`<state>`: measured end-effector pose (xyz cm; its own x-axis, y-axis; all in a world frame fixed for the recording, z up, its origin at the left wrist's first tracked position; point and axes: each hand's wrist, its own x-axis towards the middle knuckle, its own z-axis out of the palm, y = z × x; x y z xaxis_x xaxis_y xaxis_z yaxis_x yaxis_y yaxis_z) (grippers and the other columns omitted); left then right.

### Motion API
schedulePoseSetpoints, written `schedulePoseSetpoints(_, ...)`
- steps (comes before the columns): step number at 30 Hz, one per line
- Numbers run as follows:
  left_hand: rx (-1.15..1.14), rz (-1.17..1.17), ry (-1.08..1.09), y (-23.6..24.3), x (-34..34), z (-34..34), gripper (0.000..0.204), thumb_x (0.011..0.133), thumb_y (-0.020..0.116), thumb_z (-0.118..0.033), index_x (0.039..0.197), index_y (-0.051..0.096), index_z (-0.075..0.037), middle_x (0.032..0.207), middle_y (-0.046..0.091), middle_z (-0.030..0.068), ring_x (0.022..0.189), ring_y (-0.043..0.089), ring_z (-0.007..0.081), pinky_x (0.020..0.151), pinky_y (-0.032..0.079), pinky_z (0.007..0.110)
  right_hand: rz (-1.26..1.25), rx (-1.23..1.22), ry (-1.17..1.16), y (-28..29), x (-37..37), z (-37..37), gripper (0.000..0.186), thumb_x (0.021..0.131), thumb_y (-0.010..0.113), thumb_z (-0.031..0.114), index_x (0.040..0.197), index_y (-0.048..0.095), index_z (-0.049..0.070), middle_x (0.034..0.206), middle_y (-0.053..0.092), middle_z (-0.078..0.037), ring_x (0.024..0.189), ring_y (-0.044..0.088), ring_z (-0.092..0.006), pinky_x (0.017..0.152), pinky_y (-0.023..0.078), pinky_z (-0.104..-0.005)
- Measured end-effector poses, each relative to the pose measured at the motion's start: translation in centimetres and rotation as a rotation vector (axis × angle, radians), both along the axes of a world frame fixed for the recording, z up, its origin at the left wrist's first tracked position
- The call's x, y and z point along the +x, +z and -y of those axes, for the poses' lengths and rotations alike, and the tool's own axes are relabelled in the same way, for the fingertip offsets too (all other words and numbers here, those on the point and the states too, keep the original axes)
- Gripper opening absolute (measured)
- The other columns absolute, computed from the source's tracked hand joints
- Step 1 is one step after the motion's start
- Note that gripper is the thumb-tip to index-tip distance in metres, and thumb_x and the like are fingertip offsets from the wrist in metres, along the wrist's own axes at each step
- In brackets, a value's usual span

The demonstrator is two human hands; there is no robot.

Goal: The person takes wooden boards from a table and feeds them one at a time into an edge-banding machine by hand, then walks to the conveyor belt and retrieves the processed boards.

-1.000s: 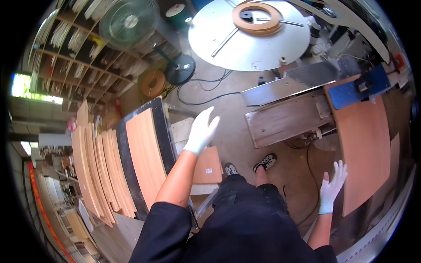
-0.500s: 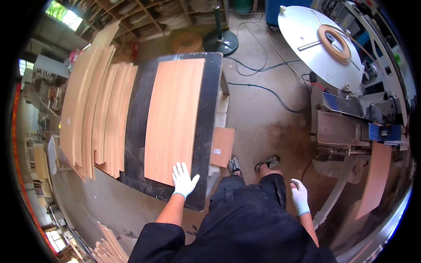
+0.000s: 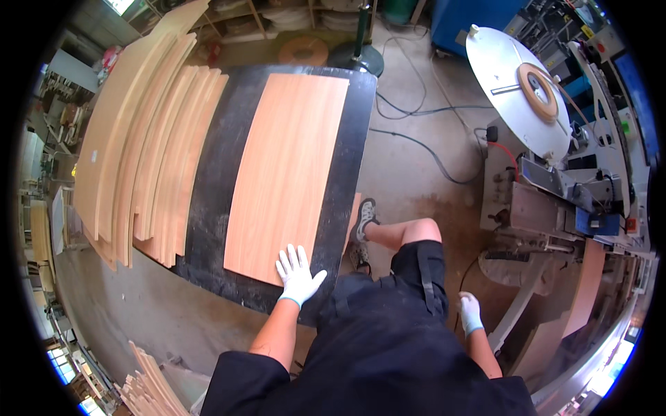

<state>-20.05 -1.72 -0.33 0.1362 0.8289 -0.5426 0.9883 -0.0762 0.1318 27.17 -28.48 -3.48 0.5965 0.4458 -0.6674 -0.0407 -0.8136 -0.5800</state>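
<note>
My left hand [image 3: 298, 279], in a white glove, lies with spread fingers on the near right corner of a wood-grain panel [image 3: 288, 173]. The panel lies flat on a black tabletop [image 3: 211, 180], its long side running away from me. Low at my right side, beside my leg, hangs my right hand [image 3: 470, 312], also gloved in white. Its fingers are curled in and nothing shows in them. To the left of the panel, several stacked wooden boards [image 3: 156, 152] of differing widths cover the table's left part.
Right of the table, a machine with a large white disc [image 3: 520, 90] carries a roll of brown edging [image 3: 538, 90]. Cables [image 3: 437, 156] snake over the floor between them. A long board [image 3: 586, 284] leans by the machine. Wood strips [image 3: 152, 381] lie at the lower left.
My legs have shifted and one foot has come forward beside the table. My left hand stays at the panel's near end. My right hand still hangs at my side, fingers curled.
</note>
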Motion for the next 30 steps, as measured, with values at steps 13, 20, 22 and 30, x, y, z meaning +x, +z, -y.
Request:
schedulePoseSetpoints(13,-0.009,-0.063,-0.051,-0.5,0.3,0.0,0.107,0.082,0.061,-0.058,0.151,0.009,0.004,0.156,0.004,0.0312,0.143,0.001,0.054,0.114,0.006,0.063,0.142,-0.001,0.144,2.5,-4.4,-3.2,0.027,0.091,0.058,0.021,0.109,0.067,0.002,0.101,0.07,-0.014,0.096,0.065,-0.0233,0.088,0.049,-0.0333)
schedulePoseSetpoints(20,0.073,-0.133,-0.026,-2.5,-0.8,-0.5,0.114,0.077,0.068,-0.055,0.154,0.003,0.0,0.159,0.001,0.0266,0.145,0.001,0.0478,0.114,0.012,0.06,0.221,-0.118,0.219,3.5,-4.9,-0.8,0.03,0.09,0.055,0.028,0.105,0.071,0.009,0.108,0.07,-0.014,0.103,0.065,-0.0296,0.092,0.05,-0.0371)
schedulePoseSetpoints(22,0.184,-0.285,-0.041,-1.4,0.1,0.0,0.091,0.084,0.065,-0.046,0.151,0.022,-0.002,0.156,0.022,0.024,0.141,0.026,0.0435,0.111,0.029,0.054,0.226,-0.096,0.143,3.7,-5.1,0.7,0.033,0.091,0.053,0.031,0.109,0.07,0.01,0.11,0.07,-0.014,0.106,0.064,-0.0301,0.094,0.049,-0.0373)
schedulePoseSetpoints(30,0.391,-0.216,-0.146,-9.4,-2.4,-1.4,0.094,0.086,0.04,-0.075,0.149,0.032,-0.005,0.152,0.029,0.0277,0.134,0.034,0.0505,0.103,0.038,0.061,0.228,0.069,-0.195,2.0,-6.2,14.4,0.041,0.093,0.054,0.042,0.111,0.069,0.009,0.113,0.068,-0.016,0.11,0.062,-0.0328,0.095,0.047,-0.0395)
